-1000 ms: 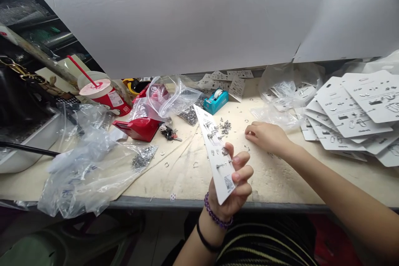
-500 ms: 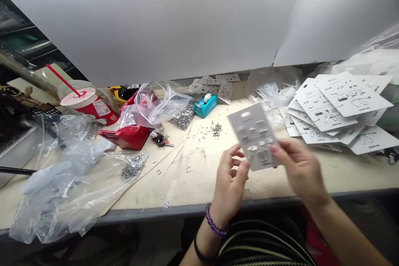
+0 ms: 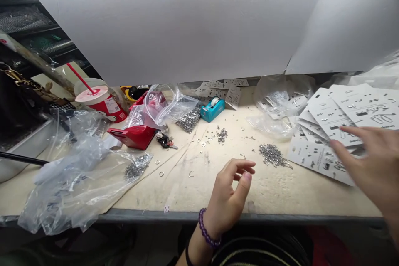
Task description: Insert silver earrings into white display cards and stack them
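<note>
My left hand hovers just behind the table's front edge, fingers loosely curled, with no object visible in it. My right hand is blurred and reaches over the stack of white cards printed with metal jewellery pieces, fingers spread. Its fingertips are close to a loose card at the near side of the stack, and contact cannot be told. Between my hands, a small heap of silver pins lies on the cream table cover, with a smaller heap further back.
Plastic bags with metal bits lie at the left. Behind them are a red plastic holder, keys, a lidded cup with a straw, and a teal tape dispenser. A white board hangs above the table.
The card held between my hands is gone from them. My right hand has moved right over the stack, my left hand has curled, and a heap of pins now shows on the table.
</note>
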Action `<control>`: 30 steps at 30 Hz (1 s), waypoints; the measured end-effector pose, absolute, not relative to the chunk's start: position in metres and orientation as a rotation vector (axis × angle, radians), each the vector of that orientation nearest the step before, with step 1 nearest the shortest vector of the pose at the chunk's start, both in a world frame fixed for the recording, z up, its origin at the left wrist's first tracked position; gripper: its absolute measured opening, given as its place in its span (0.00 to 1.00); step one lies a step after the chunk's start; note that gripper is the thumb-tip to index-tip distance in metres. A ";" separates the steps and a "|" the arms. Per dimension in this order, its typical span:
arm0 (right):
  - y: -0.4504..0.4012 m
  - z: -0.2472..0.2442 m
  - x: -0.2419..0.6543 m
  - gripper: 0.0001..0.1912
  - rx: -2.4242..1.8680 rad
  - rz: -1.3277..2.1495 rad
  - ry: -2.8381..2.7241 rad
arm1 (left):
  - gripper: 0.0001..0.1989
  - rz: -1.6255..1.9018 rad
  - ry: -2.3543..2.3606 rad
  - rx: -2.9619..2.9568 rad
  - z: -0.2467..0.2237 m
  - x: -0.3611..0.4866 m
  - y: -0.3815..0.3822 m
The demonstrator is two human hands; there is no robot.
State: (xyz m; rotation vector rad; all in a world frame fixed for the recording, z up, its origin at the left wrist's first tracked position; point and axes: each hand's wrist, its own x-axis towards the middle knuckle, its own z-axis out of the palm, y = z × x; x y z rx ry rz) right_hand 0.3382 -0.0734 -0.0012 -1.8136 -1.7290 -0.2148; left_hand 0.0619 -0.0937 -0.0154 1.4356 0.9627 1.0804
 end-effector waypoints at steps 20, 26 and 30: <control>0.008 0.026 0.230 0.13 -1.448 0.558 -1.429 | 0.14 1.033 1.095 1.218 -0.017 0.052 -0.083; -0.071 0.007 0.203 0.08 -0.988 1.392 -0.630 | 0.21 1.111 1.050 1.242 -0.010 0.058 -0.092; -0.079 0.011 0.187 0.10 -0.880 1.496 -0.550 | 0.19 1.194 1.026 1.297 -0.005 0.064 -0.096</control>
